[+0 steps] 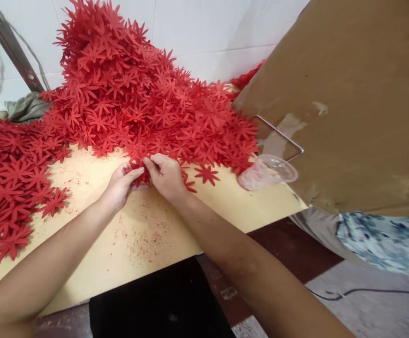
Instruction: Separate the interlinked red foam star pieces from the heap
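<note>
Both hands meet over the wooden table [151, 234], at the front edge of a large heap of red flower-shaped pieces [120, 89]. My left hand [122, 180] is closed on a red flower piece [137, 176], its thumb lying on top. Pinched fingers of my right hand [162, 173] touch the same piece from the right. How many layers are between the fingers cannot be made out. One loose red flower [207, 174] lies just right of my right hand.
More red flowers [7, 188] spread over the table's left side. A clear plastic cup [266, 172] lies tipped by the right edge, beside a large brown board [348, 108]. A grey cloth [28, 108] and metal bar [12, 47] are at the back left.
</note>
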{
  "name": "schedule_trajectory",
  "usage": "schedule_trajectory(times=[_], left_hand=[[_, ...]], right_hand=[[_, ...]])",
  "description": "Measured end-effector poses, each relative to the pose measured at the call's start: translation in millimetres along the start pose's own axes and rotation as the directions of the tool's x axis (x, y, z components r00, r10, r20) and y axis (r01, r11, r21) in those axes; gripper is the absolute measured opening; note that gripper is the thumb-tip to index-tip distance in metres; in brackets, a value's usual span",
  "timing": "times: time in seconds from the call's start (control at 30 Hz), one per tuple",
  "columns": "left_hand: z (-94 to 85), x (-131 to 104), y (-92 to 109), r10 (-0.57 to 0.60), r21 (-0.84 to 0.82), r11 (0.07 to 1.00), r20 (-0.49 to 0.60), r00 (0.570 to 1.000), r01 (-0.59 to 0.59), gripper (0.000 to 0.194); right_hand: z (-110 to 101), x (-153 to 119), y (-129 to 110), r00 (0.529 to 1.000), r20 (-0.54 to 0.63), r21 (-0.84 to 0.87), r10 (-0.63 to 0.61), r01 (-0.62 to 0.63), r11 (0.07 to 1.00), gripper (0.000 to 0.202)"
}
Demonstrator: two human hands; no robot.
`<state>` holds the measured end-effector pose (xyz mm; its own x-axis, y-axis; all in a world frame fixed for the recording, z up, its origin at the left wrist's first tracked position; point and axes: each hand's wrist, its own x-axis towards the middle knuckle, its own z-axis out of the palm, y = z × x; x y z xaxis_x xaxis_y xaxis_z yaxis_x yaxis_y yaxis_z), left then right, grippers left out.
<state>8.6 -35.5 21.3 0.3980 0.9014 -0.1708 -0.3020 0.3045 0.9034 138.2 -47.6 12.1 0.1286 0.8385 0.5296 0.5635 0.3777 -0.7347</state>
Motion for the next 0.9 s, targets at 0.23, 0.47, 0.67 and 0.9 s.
schedule_trajectory(times=[0.23, 0.47, 0.67, 0.9], left_hand=[[-1.7, 1.6, -1.0, 0.028, -0.013, 0.999, -0.045, 0.999, -0.029, 0.026], [1.7, -0.8, 1.6, -0.034, -0.043, 0.998, 0.020, 0.999, 0.035, 0.028], [1.6, -1.7, 2.3, -0.027, -0.091, 0.995, -0.012, 1.000, 0.026, 0.025], [2.9, 2.1, -1.9, 0.010, -0.118, 0.993, -0.136, 0.991, -0.026, 0.013]], right_hand=[[6.9, -4.8, -3.6, 0.997, -0.030, 0.237, 0.071, -0.061, 0.969, 0.011], [0.6, -3.1, -2.3, 0.997, -0.058, 0.038, 0.047, -0.045, 0.998, 0.032], [6.2, -4.7, 2.4, 0.991, -0.077, 0.004, -0.114, 0.115, 0.993, 0.026], [1.9, -0.7, 2.4, 0.987, -0.053, 0.318, 0.149, -0.124, 0.940, 0.023]])
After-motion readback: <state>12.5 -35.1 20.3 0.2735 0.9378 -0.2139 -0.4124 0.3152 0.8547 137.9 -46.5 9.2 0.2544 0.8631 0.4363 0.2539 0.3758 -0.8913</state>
